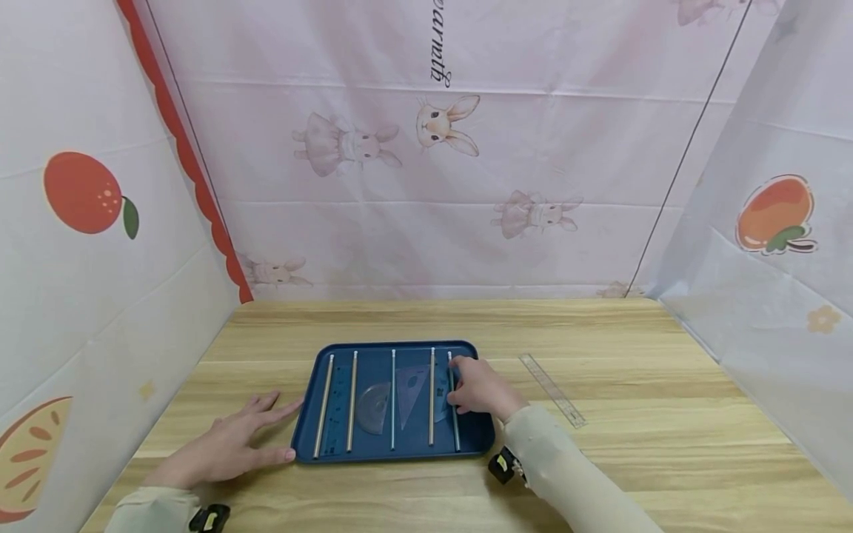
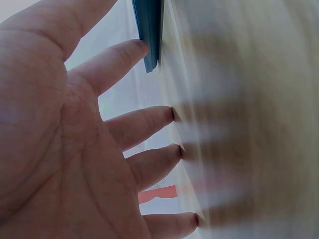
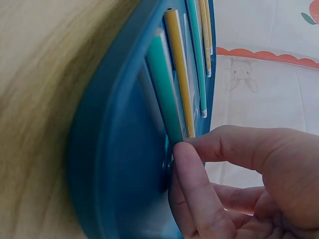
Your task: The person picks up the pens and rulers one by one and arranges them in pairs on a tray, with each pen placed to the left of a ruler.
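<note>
A dark blue tray (image 1: 476, 438) lies on the table, with several pencils side by side in it. Thumb and finger of my right hand (image 1: 484, 386) pinch the rightmost pencil, a green one (image 3: 163, 82), inside the tray's right side. Beside it lies a yellow pencil (image 3: 179, 59). My left hand (image 1: 223, 446) is spread, its thumb and index finger at the tray's left edge and its other fingertips on the tabletop. Between the pencils sit a clear protractor (image 1: 372, 409), a clear set square (image 1: 409, 396) and a ruler (image 1: 335, 409) at the left.
Right of the tray, a clear ruler (image 1: 552, 391) lies slantwise on the wooden table (image 1: 640, 414). Printed cloth walls (image 1: 426, 237) enclose the table at the back and both sides. Each wrist wears a small black device.
</note>
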The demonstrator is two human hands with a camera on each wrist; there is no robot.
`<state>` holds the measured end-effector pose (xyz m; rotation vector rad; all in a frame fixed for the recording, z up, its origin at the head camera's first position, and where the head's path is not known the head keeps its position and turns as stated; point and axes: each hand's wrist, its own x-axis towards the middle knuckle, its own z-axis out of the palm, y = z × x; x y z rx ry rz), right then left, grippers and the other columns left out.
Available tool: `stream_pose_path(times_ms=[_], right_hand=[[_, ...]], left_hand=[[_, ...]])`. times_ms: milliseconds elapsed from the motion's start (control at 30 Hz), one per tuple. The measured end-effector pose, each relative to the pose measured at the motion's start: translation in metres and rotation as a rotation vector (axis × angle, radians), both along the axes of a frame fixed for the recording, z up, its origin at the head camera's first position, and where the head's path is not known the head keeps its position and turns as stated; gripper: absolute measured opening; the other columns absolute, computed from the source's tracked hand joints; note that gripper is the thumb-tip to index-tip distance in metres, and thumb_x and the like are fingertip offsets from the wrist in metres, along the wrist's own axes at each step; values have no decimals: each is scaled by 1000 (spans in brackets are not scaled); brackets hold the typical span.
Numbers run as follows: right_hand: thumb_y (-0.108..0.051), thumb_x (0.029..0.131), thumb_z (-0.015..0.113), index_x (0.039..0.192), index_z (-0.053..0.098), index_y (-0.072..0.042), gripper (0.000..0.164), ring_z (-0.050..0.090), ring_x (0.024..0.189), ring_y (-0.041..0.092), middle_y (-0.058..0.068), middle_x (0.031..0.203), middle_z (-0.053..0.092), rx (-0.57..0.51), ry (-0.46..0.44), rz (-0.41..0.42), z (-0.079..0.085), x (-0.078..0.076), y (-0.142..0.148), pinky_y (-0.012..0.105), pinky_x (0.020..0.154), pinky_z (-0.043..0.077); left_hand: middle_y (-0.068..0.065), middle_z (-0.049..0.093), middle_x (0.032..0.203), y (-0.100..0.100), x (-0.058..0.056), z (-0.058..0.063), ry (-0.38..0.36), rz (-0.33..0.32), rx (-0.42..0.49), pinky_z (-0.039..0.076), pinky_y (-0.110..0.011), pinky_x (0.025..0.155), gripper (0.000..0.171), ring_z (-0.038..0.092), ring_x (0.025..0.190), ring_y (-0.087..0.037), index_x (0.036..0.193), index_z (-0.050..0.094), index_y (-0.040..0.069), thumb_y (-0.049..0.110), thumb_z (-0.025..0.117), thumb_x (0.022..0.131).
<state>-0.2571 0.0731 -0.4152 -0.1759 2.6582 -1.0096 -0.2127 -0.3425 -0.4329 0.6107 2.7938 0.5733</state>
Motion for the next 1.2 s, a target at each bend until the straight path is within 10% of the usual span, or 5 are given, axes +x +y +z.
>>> stream_pose_path(times_ms=[1200], right_hand=[[-1,96,78,148,56,1,57,70,61,19,9,81,66,-43,58,34,5,4,9,32,63,63]], left_hand=[[-39,30,168,-1,-1,-2,21,-9,-4,24,-101,90,86,27,148,-75,164,47,23,63,75,93]])
